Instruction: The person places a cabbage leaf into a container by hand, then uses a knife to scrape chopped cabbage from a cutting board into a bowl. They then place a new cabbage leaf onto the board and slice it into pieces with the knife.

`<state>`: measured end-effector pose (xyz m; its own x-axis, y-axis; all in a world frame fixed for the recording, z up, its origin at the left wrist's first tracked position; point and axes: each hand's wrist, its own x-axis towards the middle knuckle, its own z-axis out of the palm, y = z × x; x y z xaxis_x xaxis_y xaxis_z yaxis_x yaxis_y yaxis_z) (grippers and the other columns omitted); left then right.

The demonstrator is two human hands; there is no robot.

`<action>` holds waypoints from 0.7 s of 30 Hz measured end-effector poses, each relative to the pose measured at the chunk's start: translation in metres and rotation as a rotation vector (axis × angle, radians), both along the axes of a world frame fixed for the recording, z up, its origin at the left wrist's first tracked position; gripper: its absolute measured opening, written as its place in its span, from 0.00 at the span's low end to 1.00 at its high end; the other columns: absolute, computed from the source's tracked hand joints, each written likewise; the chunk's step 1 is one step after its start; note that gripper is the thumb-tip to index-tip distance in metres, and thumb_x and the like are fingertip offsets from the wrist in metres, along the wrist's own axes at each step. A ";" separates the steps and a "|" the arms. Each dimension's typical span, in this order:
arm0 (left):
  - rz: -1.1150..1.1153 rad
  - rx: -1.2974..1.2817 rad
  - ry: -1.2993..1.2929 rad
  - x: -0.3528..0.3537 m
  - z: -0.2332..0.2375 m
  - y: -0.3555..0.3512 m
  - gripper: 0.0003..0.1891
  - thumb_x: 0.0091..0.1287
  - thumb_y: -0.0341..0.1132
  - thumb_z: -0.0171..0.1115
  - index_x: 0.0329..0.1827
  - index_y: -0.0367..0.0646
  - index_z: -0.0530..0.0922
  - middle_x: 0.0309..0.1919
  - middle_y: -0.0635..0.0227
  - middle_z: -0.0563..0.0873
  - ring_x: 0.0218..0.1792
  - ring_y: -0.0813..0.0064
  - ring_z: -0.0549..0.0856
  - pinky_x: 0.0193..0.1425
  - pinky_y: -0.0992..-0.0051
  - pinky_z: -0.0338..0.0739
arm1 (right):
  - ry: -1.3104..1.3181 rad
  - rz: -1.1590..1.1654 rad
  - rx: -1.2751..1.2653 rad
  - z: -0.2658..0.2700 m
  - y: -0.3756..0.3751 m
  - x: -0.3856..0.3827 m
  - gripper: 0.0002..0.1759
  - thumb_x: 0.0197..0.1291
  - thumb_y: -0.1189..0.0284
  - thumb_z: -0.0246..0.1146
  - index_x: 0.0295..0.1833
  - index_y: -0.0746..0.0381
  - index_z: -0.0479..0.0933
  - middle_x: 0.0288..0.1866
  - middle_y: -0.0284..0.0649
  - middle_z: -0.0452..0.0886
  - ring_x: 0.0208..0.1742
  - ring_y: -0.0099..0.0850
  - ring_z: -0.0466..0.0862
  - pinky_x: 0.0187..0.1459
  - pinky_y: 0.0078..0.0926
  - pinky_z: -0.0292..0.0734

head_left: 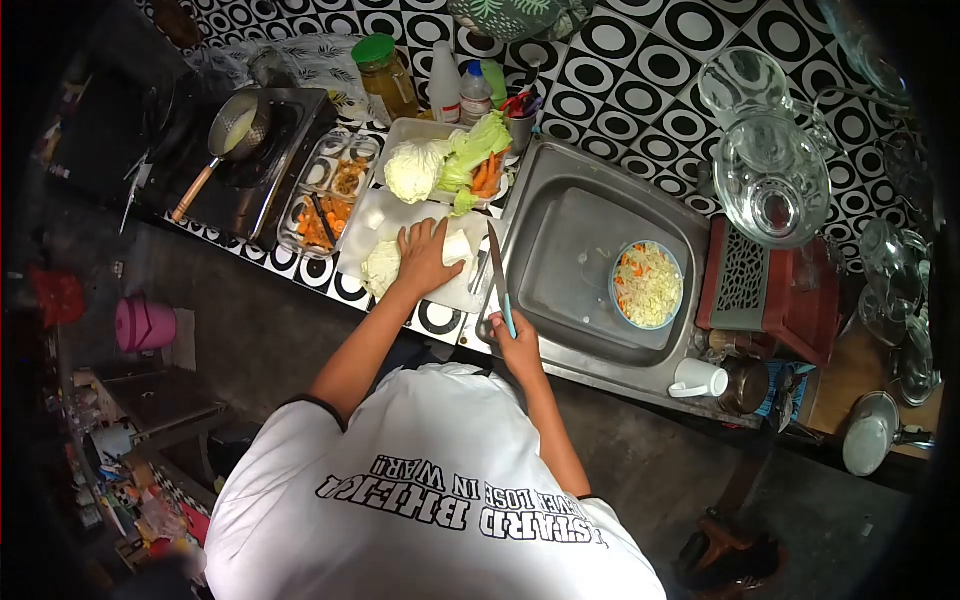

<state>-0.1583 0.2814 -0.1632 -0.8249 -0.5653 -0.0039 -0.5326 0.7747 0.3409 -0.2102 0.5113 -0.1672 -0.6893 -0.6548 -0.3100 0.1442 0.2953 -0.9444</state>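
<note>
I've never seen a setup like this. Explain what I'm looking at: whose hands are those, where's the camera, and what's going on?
There's no machine here, just a person with bare hands. The single picture comes from a camera worn on their head, looking forward and down, so their shirt fills the bottom.

The left hand rests, fingers spread, on pale cabbage on a white board. The right hand holds a knife with a light blue handle, its blade beside the board's right edge.

Beyond the board sit a pale cabbage head, leafy greens and carrots. To the left is a stove with a pan; to the right, a sink holding a bowl of chopped vegetables.
</note>
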 end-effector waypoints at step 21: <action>-0.167 -0.020 -0.067 0.046 -0.026 0.015 0.31 0.73 0.48 0.49 0.78 0.51 0.58 0.80 0.64 0.51 0.80 0.59 0.48 0.75 0.40 0.42 | 0.437 0.366 0.135 0.042 -0.015 0.006 0.26 0.69 0.77 0.51 0.71 0.70 0.62 0.45 0.54 0.77 0.46 0.49 0.80 0.50 0.39 0.75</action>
